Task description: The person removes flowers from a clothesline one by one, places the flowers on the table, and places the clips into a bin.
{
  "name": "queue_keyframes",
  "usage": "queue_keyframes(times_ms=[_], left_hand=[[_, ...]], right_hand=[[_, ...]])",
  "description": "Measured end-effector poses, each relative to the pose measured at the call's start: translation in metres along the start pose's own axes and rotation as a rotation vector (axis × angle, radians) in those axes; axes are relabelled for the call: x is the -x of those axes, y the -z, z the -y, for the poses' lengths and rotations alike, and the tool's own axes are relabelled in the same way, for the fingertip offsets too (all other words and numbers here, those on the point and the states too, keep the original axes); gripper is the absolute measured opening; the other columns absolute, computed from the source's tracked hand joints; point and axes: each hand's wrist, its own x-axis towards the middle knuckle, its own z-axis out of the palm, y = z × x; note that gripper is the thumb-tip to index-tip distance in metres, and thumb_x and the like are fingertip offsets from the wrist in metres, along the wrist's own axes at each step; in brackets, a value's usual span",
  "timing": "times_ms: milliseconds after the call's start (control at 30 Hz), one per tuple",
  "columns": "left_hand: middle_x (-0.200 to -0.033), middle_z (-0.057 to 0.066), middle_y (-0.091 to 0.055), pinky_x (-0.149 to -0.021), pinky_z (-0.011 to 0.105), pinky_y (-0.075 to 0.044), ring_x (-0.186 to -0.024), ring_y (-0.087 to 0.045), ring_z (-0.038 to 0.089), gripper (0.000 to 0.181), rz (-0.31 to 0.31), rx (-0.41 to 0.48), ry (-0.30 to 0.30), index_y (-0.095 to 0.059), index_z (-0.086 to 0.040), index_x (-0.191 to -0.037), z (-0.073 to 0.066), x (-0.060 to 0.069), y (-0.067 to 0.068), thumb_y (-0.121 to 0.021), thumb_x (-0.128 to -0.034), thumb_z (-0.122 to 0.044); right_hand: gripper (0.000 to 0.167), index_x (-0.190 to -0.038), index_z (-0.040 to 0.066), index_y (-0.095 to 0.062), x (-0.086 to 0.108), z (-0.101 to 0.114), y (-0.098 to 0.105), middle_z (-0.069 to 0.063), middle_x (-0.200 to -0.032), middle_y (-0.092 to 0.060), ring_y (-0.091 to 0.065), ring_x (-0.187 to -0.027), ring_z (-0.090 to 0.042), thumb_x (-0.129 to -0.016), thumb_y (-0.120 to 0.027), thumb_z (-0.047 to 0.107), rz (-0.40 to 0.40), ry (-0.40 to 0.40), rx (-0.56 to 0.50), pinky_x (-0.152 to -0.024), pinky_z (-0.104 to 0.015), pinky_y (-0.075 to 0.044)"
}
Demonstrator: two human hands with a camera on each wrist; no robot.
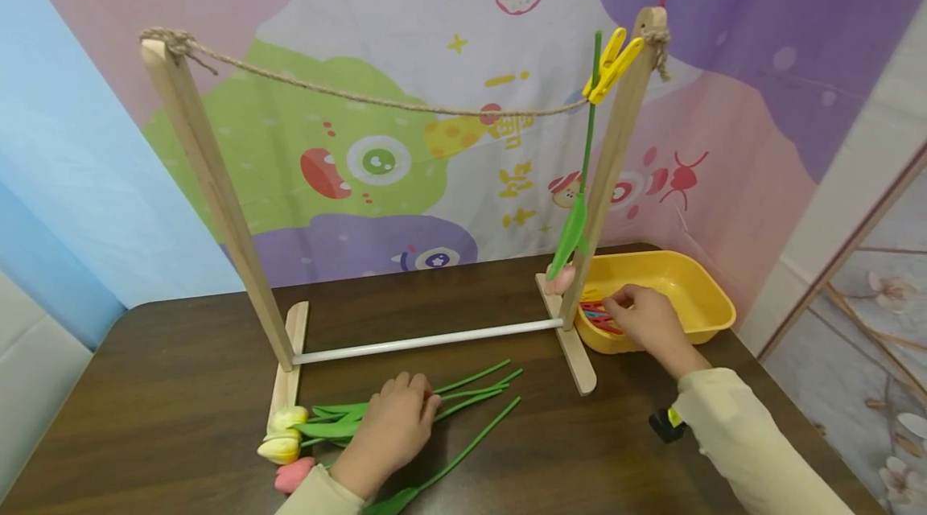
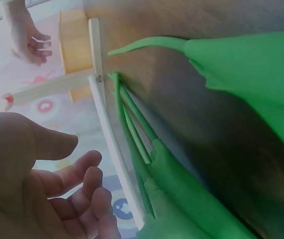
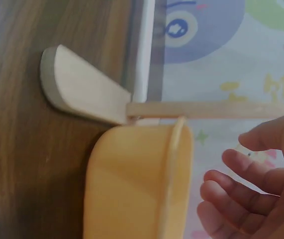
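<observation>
My left hand (image 1: 394, 430) hovers over several artificial tulips (image 1: 278, 447) lying on the table, with yellow-white and pink heads to the left and green stems to the right. In the left wrist view its fingers bend loosely, apart from the green leaves (image 2: 181, 199). Above the near left part of a yellow basin (image 1: 695, 282), my right hand (image 1: 652, 326) has relaxed fingers, and the right wrist view shows nothing between them. Red, blue and yellow clothespins (image 1: 601, 320) lie inside. A pink tulip (image 1: 572, 233) hangs head down, held on the rope (image 1: 362, 96) by a yellow clothespin (image 1: 615, 68).
The rope is tied between two wooden posts (image 1: 210, 177) joined low down by a white rod (image 1: 427, 343). One wooden foot (image 1: 575, 358) stands beside the basin. A small black object (image 1: 666, 425) is near the right sleeve. A cartoon-printed cloth (image 1: 405, 0) hangs behind.
</observation>
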Motion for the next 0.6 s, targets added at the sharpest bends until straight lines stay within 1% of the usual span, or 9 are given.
queue_keyframes(times_ms=[100,233,333,600], left_hand=[[-0.081,0.003,-0.052,-0.064,0.044,-0.044,-0.077,-0.054,0.023,0.013,-0.005,0.019,0.009,-0.057,-0.011,-0.089,0.001,-0.001,0.001,-0.055,-0.0936,-0.023],[-0.079,0.002,-0.052,-0.062,0.043,-0.044,-0.075,-0.054,0.023,0.013,-0.043,0.028,0.007,-0.057,-0.011,-0.087,0.002,-0.002,0.002,-0.056,-0.0931,-0.023],[-0.078,0.002,-0.052,-0.061,0.042,-0.044,-0.074,-0.054,0.022,0.014,-0.070,0.032,0.004,-0.057,-0.010,-0.086,0.002,-0.002,0.003,-0.057,-0.0928,-0.022],[-0.077,0.002,-0.052,-0.062,0.041,-0.044,-0.074,-0.053,0.021,0.012,-0.093,0.063,0.005,-0.058,-0.010,-0.087,0.002,-0.003,0.005,-0.057,-0.0928,-0.021]], right_hand=[[0.031,-0.095,-0.001,-0.065,0.003,0.007,-0.001,-0.010,-0.079,-0.065,-0.053,-0.066,-0.019,-0.091,-0.057,0.029,0.022,0.024,0.003,-0.059,-0.029,-0.043],[0.028,-0.089,0.001,-0.066,0.007,0.016,-0.002,-0.007,-0.074,-0.064,-0.052,-0.063,-0.017,-0.090,-0.059,0.028,0.029,0.069,0.001,-0.056,-0.027,-0.041],[0.027,-0.087,0.003,-0.067,0.010,0.022,-0.003,-0.007,-0.076,-0.066,-0.052,-0.064,-0.016,-0.089,-0.060,0.029,0.023,0.101,0.005,-0.056,-0.027,-0.041],[0.022,-0.084,0.005,-0.069,0.015,0.037,-0.006,-0.005,-0.076,-0.068,-0.055,-0.066,-0.014,-0.087,-0.062,0.025,-0.011,0.179,0.002,-0.061,-0.028,-0.043]])
